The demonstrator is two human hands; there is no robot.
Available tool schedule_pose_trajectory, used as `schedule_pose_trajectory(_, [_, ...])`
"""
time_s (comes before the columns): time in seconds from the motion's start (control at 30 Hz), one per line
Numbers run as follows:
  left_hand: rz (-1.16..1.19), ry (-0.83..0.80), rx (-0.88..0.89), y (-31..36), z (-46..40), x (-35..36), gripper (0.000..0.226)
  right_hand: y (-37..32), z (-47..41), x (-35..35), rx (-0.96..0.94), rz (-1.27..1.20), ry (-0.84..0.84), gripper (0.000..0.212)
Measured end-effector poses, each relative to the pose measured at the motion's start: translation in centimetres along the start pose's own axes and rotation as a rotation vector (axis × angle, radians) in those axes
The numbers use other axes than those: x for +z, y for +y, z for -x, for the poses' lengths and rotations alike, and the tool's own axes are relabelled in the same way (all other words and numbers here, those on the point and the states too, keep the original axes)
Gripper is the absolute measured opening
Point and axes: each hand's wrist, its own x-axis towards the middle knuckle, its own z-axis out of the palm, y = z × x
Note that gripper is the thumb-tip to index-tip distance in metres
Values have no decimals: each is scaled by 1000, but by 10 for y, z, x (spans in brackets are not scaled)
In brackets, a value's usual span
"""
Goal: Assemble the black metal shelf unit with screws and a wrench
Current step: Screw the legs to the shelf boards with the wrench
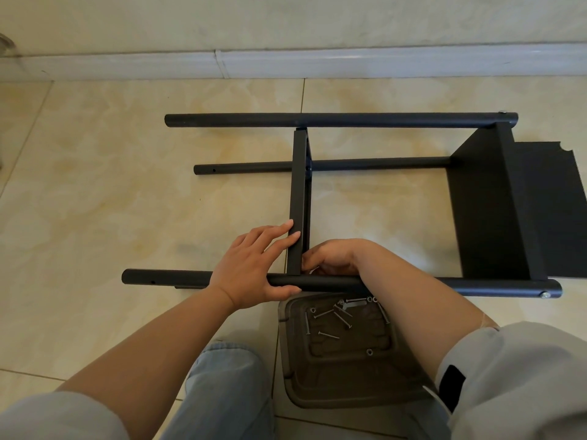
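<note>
The black shelf unit lies on its side on the tiled floor. Its far pole [317,120], middle pole [254,168] and near pole [165,277] run left to right. An end shelf panel [486,211] joins them at the right. The middle shelf panel [298,185] stands edge-on between the poles. My left hand [251,265] lies over the near pole with the thumb wrapped under it and straight fingers against the middle panel's edge. My right hand [333,257] reaches over the near pole, fingers curled at the panel's near corner. What they hold is hidden.
A brown plastic tray [317,398] sits between my knees, just under the near pole. In it are several long screws [328,335], nuts and a small flat wrench [355,301]. A white skirting board [286,63] and wall run along the back.
</note>
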Motion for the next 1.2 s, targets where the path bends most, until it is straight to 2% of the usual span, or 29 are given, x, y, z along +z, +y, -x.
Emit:
schedule_pose_trajectory(0.27, [1,-12,-9,0,1,0,84,0,-3,3,-9,110,114,16])
schedule_pose_trajectory(0.43, [-1,-26,-26,1,0,-1,84,-3,7,2,-39,21,45,17])
schedule_pose_trajectory(0.63, [-6,-38,-34,2,0,-1,84,-2,1,3,-22,139,120,10])
schedule_pose_trajectory(0.83, [-2,-41,-30,3,0,-3,84,-5,4,7,11,284,154,18])
schedule_pose_trajectory(0.97, [8,-59,-44,4,0,-3,84,-4,9,5,-28,179,100,16])
schedule_pose_trajectory(1.03, [1,-57,-43,4,0,-3,84,-2,8,3,-38,140,76,22])
schedule_pose_trajectory(1.2, [7,-75,-47,5,-1,-5,85,-2,5,4,-28,178,102,13])
